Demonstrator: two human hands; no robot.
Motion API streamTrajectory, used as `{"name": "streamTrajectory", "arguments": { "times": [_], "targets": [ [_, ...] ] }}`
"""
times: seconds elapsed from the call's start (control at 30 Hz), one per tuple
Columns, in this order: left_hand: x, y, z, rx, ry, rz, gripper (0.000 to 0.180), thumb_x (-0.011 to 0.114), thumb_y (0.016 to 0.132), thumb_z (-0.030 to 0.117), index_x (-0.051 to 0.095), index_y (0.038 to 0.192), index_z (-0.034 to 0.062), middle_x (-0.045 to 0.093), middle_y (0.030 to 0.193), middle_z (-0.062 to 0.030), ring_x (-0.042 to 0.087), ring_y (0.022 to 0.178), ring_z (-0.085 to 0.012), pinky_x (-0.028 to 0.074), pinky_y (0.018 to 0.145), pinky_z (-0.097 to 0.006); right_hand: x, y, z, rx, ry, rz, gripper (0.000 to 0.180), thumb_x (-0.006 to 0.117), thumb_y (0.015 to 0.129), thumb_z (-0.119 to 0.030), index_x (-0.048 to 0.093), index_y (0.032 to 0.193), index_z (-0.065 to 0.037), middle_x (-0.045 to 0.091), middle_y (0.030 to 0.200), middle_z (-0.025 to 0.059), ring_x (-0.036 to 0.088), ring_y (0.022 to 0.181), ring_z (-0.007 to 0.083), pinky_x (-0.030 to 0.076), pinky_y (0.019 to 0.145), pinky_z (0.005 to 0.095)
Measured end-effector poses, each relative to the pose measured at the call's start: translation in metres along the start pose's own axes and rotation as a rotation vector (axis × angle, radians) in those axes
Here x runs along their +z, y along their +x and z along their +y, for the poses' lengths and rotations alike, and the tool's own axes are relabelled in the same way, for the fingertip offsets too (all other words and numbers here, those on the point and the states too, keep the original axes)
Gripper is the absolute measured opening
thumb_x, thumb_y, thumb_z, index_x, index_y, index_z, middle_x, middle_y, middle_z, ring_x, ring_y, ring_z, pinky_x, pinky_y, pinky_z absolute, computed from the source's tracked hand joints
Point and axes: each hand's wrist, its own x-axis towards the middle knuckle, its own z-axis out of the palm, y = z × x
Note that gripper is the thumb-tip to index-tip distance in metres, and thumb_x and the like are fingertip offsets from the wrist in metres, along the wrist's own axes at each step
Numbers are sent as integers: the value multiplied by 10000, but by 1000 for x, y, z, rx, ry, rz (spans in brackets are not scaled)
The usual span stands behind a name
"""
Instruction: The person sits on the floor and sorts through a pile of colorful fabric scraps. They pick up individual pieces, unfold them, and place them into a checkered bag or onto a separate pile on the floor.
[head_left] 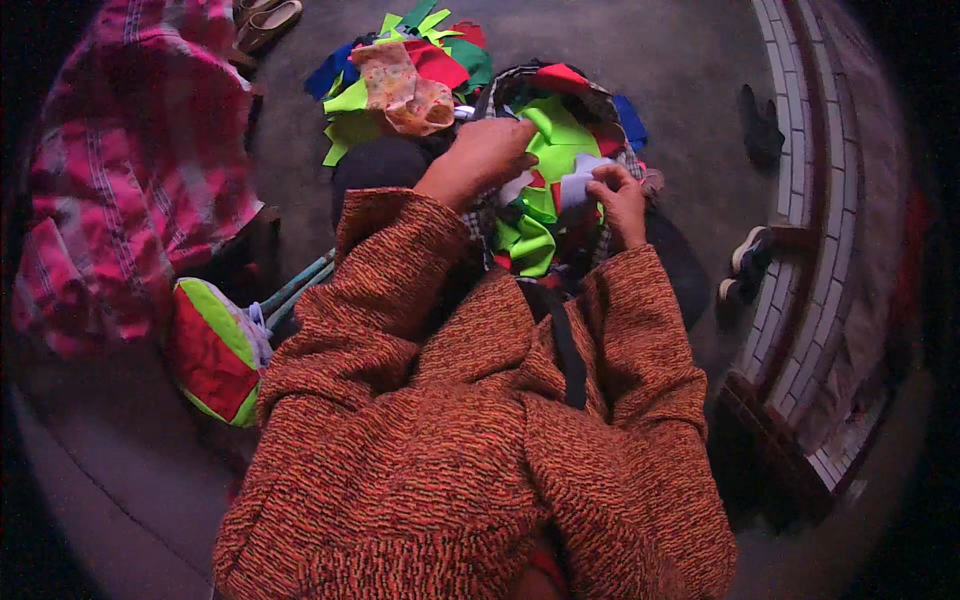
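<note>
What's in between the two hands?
In the head view, bright green cloth lies between the left hand and right hand, plus a white piece the right hand pinches.

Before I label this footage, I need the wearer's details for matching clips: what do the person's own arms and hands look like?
Loose, long sleeves cover both arms, the left sleeve and right sleeve alike: rusty orange flecked with black, in a coarse, streaky pattern. The left hand and right hand are bare, without gloves.
</note>
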Motion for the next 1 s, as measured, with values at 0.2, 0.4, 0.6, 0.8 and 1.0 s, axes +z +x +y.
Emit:
{"name": "streamTrajectory", "arguments": {
  "times": [0.2, 0.4, 0.6, 0.8, 1.0],
  "targets": [
    [11, 3, 7, -86, -425, -216, 403, 580, 812, 362, 577, 1046, 33, 623, 860, -101, 589, 756, -207, 461, 679, -321, 2, -32, -40, -347, 54, 177, 173, 624, 722, 12, 565, 866, -66, 585, 841, 11, 555, 786, 102, 450, 729, 250],
    [17, -8, 16, -280, -1205, -311, 450, 547, 847, 383, 572, 1082, 0, 605, 926, -58, 561, 760, -122, 457, 635, -242, 54, -52, -69, -387, 174, 113, 256, 592, 735, 13, 504, 965, -58, 565, 868, 54, 566, 809, 140, 460, 725, 274],
    [4, -5, 10, -319, -1152, 123, 281, 625, 793, 250, 613, 921, -1, 634, 815, -65, 608, 717, -119, 487, 609, -258, 63, -50, -64, -253, 326, -126, 421, 594, 755, 30, 451, 1144, -46, 527, 1042, 77, 524, 992, 170, 422, 848, 280],
    [-10, 8, 12, -206, -487, 481, 259, 648, 762, 241, 612, 871, 8, 659, 763, -94, 634, 694, -154, 499, 642, -283, 24, 15, 5, -409, -592, 61, 514, 684, 618, -106, 485, 1091, -70, 490, 1100, 151, 467, 1065, 315, 394, 901, 364],
    [-14, 17, 3, -137, -623, 624, 183, 582, 825, 101, 567, 977, 0, 622, 910, -65, 587, 815, -134, 476, 742, -273, 27, 43, 36, -318, -1109, -45, 850, 753, 586, -182, 307, 1309, -155, 291, 1359, 116, 275, 1268, 285, 310, 953, 492]
  ]
}}
